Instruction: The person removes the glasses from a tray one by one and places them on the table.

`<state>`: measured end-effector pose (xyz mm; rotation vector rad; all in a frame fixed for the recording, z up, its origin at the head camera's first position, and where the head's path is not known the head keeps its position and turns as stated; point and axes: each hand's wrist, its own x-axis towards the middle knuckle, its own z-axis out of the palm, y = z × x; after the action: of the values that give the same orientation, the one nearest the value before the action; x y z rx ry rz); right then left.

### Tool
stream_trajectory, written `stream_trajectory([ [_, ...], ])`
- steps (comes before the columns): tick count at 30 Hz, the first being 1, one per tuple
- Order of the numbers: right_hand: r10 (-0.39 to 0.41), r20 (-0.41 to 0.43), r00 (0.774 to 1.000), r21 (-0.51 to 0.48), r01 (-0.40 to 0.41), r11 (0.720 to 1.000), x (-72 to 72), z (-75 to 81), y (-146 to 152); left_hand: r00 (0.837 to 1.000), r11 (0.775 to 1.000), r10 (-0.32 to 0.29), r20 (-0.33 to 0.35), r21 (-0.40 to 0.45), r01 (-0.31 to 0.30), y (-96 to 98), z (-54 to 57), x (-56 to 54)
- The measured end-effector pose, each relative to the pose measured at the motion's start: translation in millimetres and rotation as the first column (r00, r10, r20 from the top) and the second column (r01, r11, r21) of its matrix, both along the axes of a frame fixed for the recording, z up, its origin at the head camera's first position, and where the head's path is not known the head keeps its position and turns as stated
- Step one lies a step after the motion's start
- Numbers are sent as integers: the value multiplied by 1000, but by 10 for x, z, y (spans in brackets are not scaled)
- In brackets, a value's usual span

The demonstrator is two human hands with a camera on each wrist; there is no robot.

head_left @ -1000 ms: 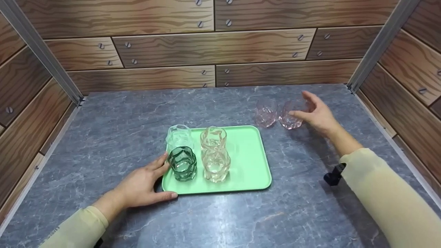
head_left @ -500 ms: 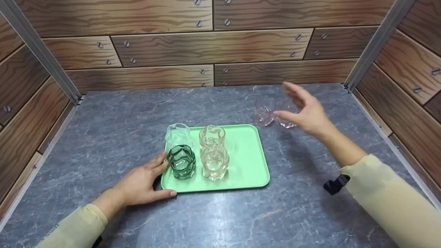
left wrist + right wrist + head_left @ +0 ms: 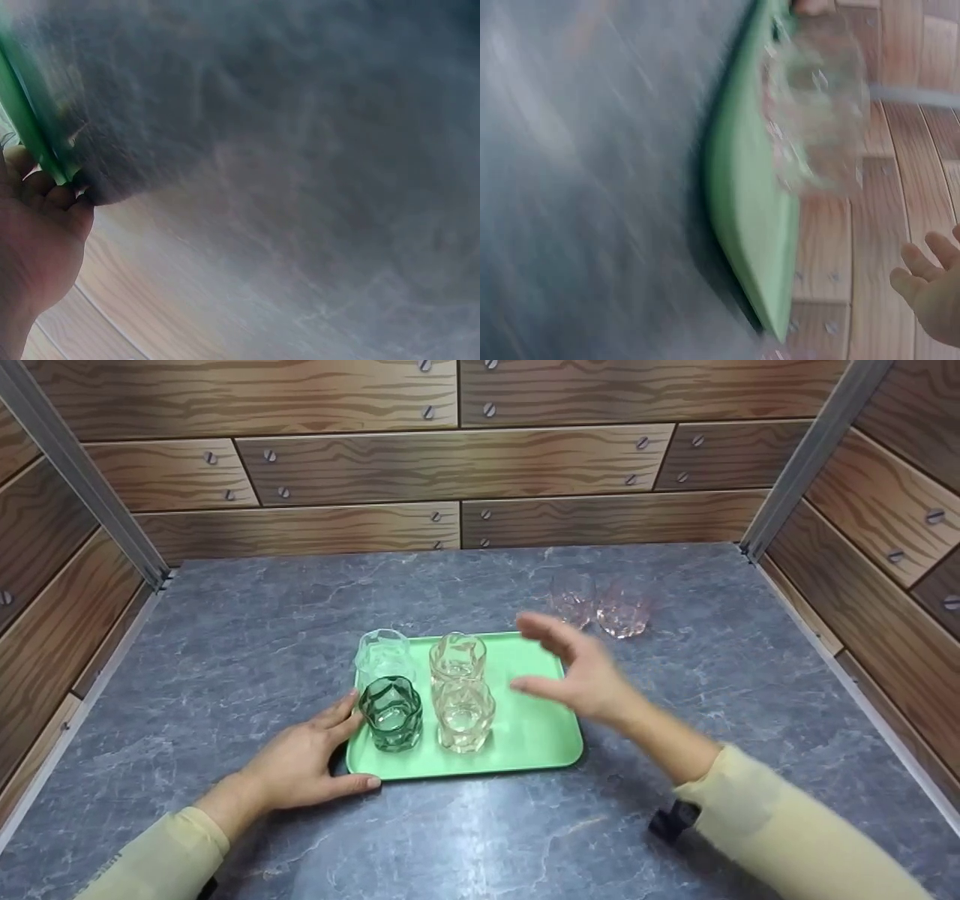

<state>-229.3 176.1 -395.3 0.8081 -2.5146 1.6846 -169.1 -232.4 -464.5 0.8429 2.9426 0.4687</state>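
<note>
My left hand (image 3: 300, 765) rests at the front left corner of a green tray (image 3: 536, 735), fingers along its left edge, thumb by the front rim. In the left wrist view, fingertips of that hand (image 3: 41, 240) touch the tray's edge (image 3: 26, 112). On the tray stand a dark green faceted glass (image 3: 391, 716), a pale clear glass (image 3: 382, 656) behind it, and two faintly amber glasses, one at the back (image 3: 459, 654) and one in front (image 3: 465, 718). Over the tray's right part hovers my right hand (image 3: 592, 675), fingers spread and holding nothing.
Two pinkish faceted glasses, one left (image 3: 571, 592) and one right (image 3: 624, 613), stand side by side on the grey marbled table (image 3: 480, 840) behind the tray's right corner. Wood-patterned panels (image 3: 360, 469) enclose the table at the back and sides.
My right hand has left the right pinkish glass and come left and nearer, over the tray, with nothing in it. The left hand and the glasses have stayed put.
</note>
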Motion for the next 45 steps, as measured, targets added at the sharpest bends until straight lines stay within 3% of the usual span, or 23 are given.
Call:
stream_trajectory([
  [8, -14, 22, 1000, -24, 15, 1000, 251, -288, -327, 1000, 1000, 2, 7, -1, -2, 13, 5, -1],
  [17, -78, 50, 996, -27, 80, 996, 378, -458, -534, 1000, 1000, 3, 6, -2, -3, 16, 8, 1],
  [30, -137, 134, 981, 18, 136, 991, 462, -530, -715, 1000, 1000, -2, -7, 2, 2, 3, -6, 11],
  [45, -201, 128, 971, 60, 195, 979, 474, -546, -790, 1000, 1000, 8, 6, -10, -8, 5, -2, 1],
])
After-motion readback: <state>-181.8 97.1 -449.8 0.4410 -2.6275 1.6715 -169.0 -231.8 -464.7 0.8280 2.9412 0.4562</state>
